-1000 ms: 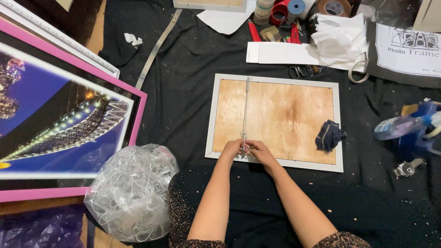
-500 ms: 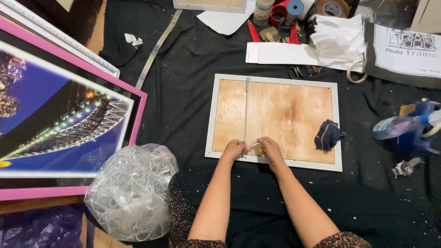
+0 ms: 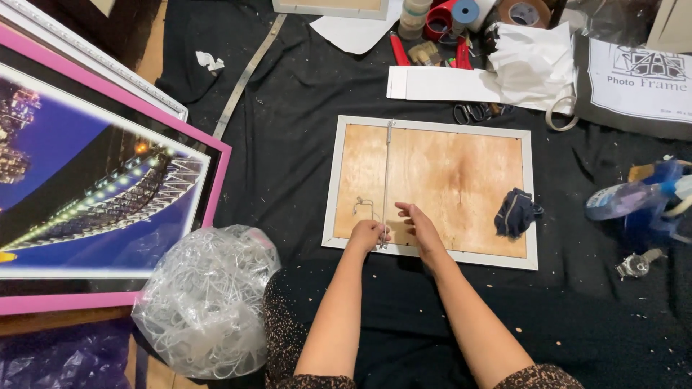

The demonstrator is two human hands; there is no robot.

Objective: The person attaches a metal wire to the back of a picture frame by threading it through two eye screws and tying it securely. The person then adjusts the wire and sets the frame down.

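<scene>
Hanging wire (image 3: 386, 180) runs taut across frame back (image 3: 440, 176); your left hand (image 3: 366, 235) pinches its near end at frame's lower edge, right hand (image 3: 419, 225) half-open beside, steadying frame.

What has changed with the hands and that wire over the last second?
The right hand has opened and lifted off the thin metal wire; a loose wire end now curls left. The left hand stays pinching at the white-edged wooden frame back. The dark cloth is unmoved.
</scene>
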